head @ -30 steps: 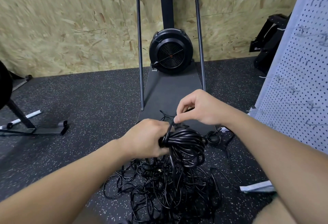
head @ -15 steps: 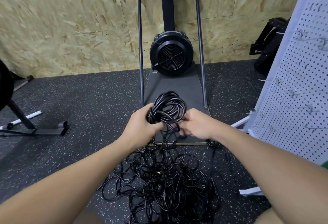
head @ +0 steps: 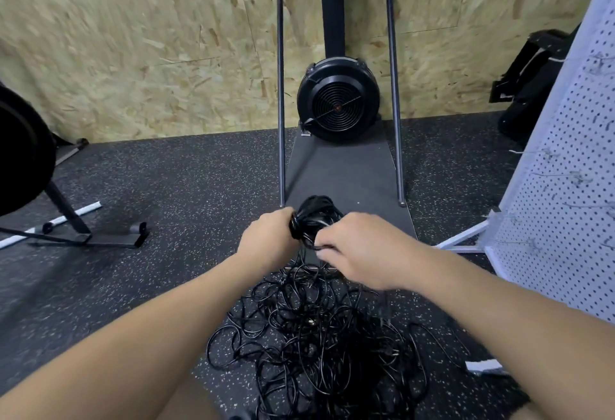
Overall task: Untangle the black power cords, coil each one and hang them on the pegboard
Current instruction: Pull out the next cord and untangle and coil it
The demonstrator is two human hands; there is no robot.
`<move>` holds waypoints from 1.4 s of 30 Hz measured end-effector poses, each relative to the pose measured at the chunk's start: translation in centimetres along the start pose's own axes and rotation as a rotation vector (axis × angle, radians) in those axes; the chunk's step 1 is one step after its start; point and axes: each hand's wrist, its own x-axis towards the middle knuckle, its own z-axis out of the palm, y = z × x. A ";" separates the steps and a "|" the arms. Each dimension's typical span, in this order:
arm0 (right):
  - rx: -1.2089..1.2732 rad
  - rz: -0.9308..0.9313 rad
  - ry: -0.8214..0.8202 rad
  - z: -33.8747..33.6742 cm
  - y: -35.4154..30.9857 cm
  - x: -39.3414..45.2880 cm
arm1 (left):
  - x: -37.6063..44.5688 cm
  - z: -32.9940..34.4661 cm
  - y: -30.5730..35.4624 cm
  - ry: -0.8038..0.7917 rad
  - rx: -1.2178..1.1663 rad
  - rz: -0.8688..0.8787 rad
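Observation:
My left hand grips a coiled bundle of black power cord held up over the floor. My right hand sits just right of the coil, its fingers curled and pinching a strand of the same cord at the bundle's lower edge. A loose end runs down from the coil into a big tangled pile of black cords on the speckled rubber floor below my arms. The white pegboard stands at the right, with several metal hooks sticking out of it.
A black fan-wheel exercise machine with a grey base plate stands straight ahead against the chipboard wall. Another machine's frame lies at left. The pegboard's white foot juts onto the floor; a white piece lies near the pile.
The coil went from hanging below my left hand to standing up above it, and my right hand dropped from above the bundle to its lower right side.

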 end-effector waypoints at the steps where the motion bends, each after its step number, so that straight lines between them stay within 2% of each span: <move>1: -0.001 0.001 0.032 -0.8 0.3 -0.1 | -0.3 0.2 0.4 -0.010 0.065 0.055; 4: 0.094 0.025 0.171 -2.1 2.6 -0.1 | -1.3 0.3 1.9 -0.066 0.189 0.248; 7: 0.288 0.079 0.188 -2.0 5.4 -0.2 | -2.1 0.1 2.7 -0.123 0.211 0.463; 11: 0.570 0.162 0.156 -1.0 7.5 -0.3 | -2.7 -0.4 2.9 -0.129 0.020 0.691; 14: 0.681 0.206 0.160 -0.3 9.2 -0.4 | -3.1 -0.8 2.9 -0.117 -0.115 0.738; 17: 0.716 0.217 0.149 0.1 9.6 -0.4 | -3.6 -1.2 3.1 -0.136 -0.268 0.682; 23: 0.592 0.276 0.040 1.2 10.4 -0.1 | -3.3 -1.8 2.7 -0.145 -0.538 0.499; 26: 0.591 0.289 0.042 2.5 10.3 0.3 | -3.2 -1.4 3.1 -0.146 -0.669 0.420; 29: 0.458 0.290 -0.054 2.7 9.5 0.1 | -2.5 -1.4 3.1 -0.058 -0.746 0.289; 33: 0.437 0.240 -0.099 2.7 7.4 0.0 | -1.1 -1.0 1.8 0.075 -0.711 0.122; 35: 0.322 0.204 -0.125 3.0 6.0 0.1 | -0.6 -0.7 1.5 0.109 -0.733 0.042; 38: 0.005 0.186 -0.161 3.5 3.4 0.4 | -0.3 -0.5 1.1 0.098 -0.735 -0.071; 42: -0.341 0.082 -0.086 2.1 -1.1 -0.1 | 0.0 -0.1 0.4 0.059 -0.497 -0.080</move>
